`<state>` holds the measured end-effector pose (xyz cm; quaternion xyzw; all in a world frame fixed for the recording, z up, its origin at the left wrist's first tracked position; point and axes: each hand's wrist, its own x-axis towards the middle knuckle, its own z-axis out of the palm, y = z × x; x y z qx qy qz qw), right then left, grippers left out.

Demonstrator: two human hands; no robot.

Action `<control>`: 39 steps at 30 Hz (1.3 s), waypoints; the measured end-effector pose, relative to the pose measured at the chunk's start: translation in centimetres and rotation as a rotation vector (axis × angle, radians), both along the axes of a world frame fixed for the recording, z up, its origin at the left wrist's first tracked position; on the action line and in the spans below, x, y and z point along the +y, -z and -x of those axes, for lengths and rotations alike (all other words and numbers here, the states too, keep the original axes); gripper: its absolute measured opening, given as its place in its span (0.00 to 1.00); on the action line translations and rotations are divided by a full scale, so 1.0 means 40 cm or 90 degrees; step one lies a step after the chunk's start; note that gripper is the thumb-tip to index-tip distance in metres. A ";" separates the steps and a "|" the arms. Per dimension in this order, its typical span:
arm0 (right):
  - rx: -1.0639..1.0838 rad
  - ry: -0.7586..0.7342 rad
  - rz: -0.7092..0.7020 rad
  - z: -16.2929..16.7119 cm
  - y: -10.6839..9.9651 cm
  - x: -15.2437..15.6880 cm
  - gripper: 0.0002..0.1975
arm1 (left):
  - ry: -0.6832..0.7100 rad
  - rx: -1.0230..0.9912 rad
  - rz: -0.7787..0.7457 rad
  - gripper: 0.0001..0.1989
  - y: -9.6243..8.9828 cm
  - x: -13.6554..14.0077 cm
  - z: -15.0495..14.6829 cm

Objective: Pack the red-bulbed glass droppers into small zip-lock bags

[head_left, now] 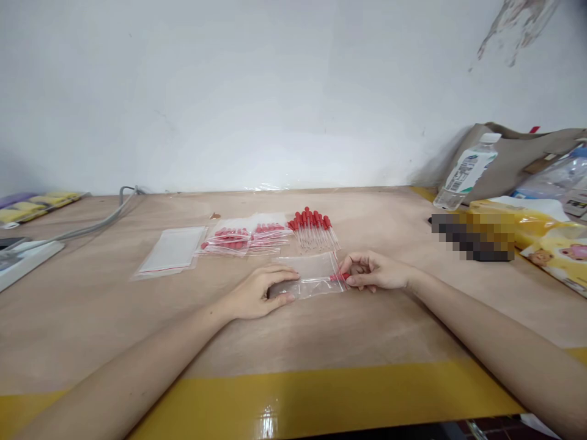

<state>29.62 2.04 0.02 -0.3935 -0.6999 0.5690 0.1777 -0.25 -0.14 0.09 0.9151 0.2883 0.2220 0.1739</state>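
- Head view: R hand (373, 272) pinched thumb-to-fingers on red bulb end of dropper (338, 277); dropper lies at bag's R end, thin stem pointing L along bag (316, 266). Can't tell if stem's fully in or partly over.
- L hand (263, 292): thumb & index apart, resting on bag's L end, L of R grip.
- Handling (judged): dropper v. light; bulb prob. soft, grippy; stem stiff, poss. fragile, so hold at bulb, don't bend. Bag thin, limp, slippery; pin flat at L end.
- Just beyond R grip, slightly L: loose droppers (312, 227), bulbs pointing away, stems near bag's far edge.
- Farther L, beyond L hand: filled bags (232, 238), then flat bags (172, 249).
- Well R of grip: bottle (468, 174), yellow pack (523, 229).
- Most room: near side, brown table (293, 342) down to yellow strip (257, 391) at edge.
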 end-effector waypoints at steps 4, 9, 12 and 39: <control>0.003 -0.008 -0.065 0.023 0.008 0.001 0.16 | -0.006 -0.009 0.005 0.18 0.002 0.001 -0.005; 0.040 0.002 -0.270 0.068 0.012 -0.015 0.13 | -0.013 -0.008 0.003 0.18 0.000 -0.004 -0.013; -0.005 0.056 -0.138 0.074 0.003 -0.030 0.19 | -0.012 -0.006 0.004 0.19 -0.001 -0.004 -0.013; -0.096 0.513 -0.281 0.055 0.030 0.141 0.13 | -0.023 -0.007 0.079 0.06 -0.005 0.003 0.002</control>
